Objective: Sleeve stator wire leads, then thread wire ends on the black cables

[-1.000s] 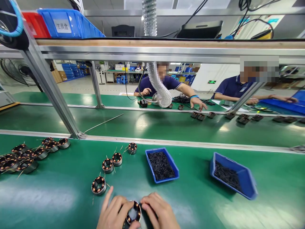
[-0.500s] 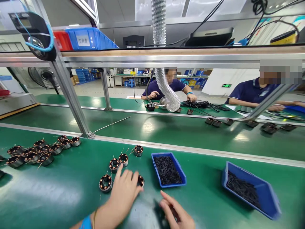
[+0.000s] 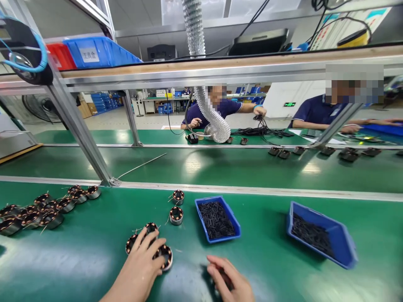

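Observation:
My left hand lies with fingers spread over a cluster of ring-shaped motor stators with copper windings. One stator shows beside its thumb, another beyond its fingertips, and a third at its left edge, partly covered. Just beyond, two stators stand apart, a nearer stator and a farther stator, with thin wire ends sticking out. My right hand is curled low over the bench, thumb and forefinger close together. Whatever is inside its fingers is hidden.
A blue bin of short black pieces stands beyond my right hand; a second blue bin is farther right. Several stators are grouped at left. A metal post rises behind them. Across the bench, a person handles black cables.
My left hand has drawn back towards me, its fingers spreading over the stators. One stator now stands apart, farther right. Across the bench, a person's hand has risen with cables. The view has shifted.

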{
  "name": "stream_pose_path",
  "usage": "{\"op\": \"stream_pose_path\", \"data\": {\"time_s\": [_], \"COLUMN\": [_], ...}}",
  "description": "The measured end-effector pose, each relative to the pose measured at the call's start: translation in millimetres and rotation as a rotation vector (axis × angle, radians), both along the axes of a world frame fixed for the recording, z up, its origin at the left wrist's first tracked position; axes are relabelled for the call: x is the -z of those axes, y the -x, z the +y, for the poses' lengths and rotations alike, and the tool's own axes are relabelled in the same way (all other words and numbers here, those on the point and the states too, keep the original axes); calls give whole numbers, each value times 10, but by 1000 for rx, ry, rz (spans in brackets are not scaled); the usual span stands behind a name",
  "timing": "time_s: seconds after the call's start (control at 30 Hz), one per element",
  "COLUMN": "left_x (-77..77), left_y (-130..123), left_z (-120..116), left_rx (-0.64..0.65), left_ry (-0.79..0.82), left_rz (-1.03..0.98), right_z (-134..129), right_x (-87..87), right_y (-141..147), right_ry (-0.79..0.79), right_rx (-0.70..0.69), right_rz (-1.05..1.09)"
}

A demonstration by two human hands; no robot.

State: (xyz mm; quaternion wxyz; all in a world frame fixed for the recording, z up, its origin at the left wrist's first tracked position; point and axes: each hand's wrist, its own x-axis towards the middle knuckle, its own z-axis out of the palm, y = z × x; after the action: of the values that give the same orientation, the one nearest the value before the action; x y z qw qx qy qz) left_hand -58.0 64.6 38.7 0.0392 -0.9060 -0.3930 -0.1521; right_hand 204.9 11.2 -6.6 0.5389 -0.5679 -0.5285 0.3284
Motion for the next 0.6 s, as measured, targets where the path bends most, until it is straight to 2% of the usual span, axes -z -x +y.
{"op": "stream_pose_path", "data": {"time_s": [0.1,0.17,0.23,0.3,0.43,0.6], "left_x": [53,46,35,31,14,-16], "left_y": [59,53,18,-39,-181,-274], "left_z": [-180,-254,-294,-306,-281,-257], "left_rx": [71,81,148,211,245,271], "left_ry": [-31,1,39,18,-86,-100], "left_rz": [-58,-64,-66,-101,-263,-324], "right_z": [2,8,16,27,55,70], "right_x": [12,-18,-73,-141,-240,-217], "right_y": [1,42,109,190,320,342], "right_ry": [131,183,215,239,238,255], "right_rx": [-38,-62,-72,-69,-46,-29], "right_rz": [33,30,35,54,63,75]}}
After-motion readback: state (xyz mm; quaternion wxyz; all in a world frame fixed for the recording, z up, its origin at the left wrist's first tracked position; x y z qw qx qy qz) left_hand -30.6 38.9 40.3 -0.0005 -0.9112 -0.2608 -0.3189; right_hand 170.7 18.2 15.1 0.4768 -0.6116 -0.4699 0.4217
